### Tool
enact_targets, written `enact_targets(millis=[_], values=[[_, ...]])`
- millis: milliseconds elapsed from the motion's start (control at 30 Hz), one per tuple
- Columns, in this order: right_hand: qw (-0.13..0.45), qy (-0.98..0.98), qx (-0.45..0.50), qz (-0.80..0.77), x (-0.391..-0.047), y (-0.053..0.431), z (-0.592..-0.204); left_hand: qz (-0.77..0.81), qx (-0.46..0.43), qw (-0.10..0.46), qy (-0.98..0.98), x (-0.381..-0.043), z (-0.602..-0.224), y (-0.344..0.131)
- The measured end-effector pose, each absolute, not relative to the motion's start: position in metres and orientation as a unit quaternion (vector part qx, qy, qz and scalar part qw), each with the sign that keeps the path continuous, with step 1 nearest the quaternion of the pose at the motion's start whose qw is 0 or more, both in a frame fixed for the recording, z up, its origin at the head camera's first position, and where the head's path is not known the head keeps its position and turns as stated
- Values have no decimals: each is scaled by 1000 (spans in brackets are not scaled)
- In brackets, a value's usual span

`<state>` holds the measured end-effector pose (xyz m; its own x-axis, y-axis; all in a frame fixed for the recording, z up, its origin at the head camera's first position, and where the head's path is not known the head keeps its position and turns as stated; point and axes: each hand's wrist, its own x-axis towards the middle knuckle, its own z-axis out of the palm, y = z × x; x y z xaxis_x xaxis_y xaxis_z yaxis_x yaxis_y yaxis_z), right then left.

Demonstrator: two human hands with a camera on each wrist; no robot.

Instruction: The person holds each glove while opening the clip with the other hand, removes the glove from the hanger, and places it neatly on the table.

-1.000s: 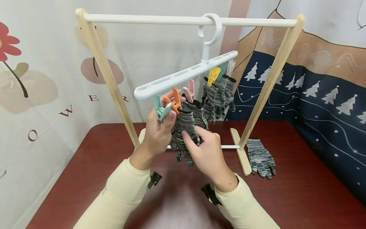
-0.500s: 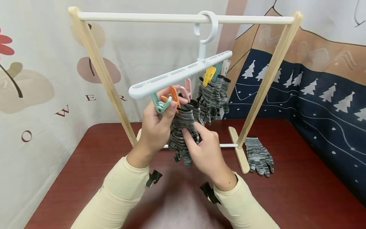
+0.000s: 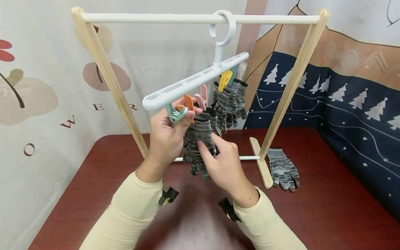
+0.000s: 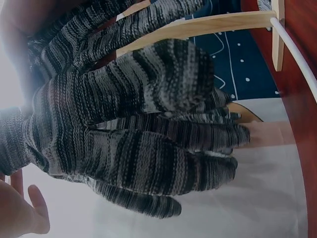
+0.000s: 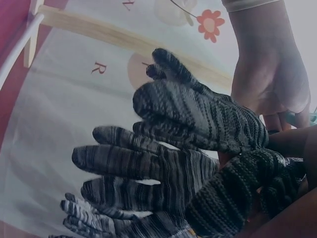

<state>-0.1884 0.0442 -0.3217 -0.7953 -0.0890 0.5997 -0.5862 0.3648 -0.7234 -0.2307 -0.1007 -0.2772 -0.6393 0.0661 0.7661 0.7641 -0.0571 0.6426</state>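
A white clip hanger (image 3: 193, 80) hangs by its hook, with coloured clips along its bar. At its near end, my left hand (image 3: 165, 136) pinches an orange clip (image 3: 189, 103), thumb in front and fingers behind. Beside the thumb is a mint-green clip (image 3: 175, 114). My right hand (image 3: 226, 165) grips a black-and-grey knitted glove (image 3: 200, 130) by its body, its cuff up at the orange clip. Whether the clip bites the cuff is hidden. In the left wrist view the glove (image 4: 143, 82) hangs with its fingers loose. Behind it, another glove hangs under a pink clip (image 3: 203, 97).
Several matching gloves (image 3: 221, 104) hang farther along under yellow (image 3: 225, 81), teal and white clips. The hanger's rack has wooden posts (image 3: 293, 83) and a white top rail (image 3: 150, 18). A loose glove (image 3: 282, 169) lies on the red-brown table (image 3: 322, 208) by the right foot.
The whole scene shifts slightly left as the head view moves. My left thumb comes nearer the orange clip. The right hand keeps its grip on the glove.
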Motion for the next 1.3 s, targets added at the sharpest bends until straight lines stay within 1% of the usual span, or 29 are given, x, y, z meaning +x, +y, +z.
enact_targets(millis=[267, 567, 767, 900, 1133, 1300], values=[[238, -798, 216, 509, -188, 44, -322, -653, -334, 283, -618, -229, -276, -101], [221, -812, 215, 496, -186, 43, -323, -663, -336, 272, -611, -227, -276, -103], [208, -820, 206, 492, -187, 43, -323, -657, -312, 265, -633, -224, -275, -107], [216, -826, 202, 480, -188, 42, -323, -666, -288, 260, -636, -223, -275, -112], [227, -824, 206, 477, -187, 43, -324, -690, -275, 239, -626, -219, -290, -124], [231, -827, 208, 468, -188, 44, -325, -684, -305, 237, -619, -219, -307, -137]])
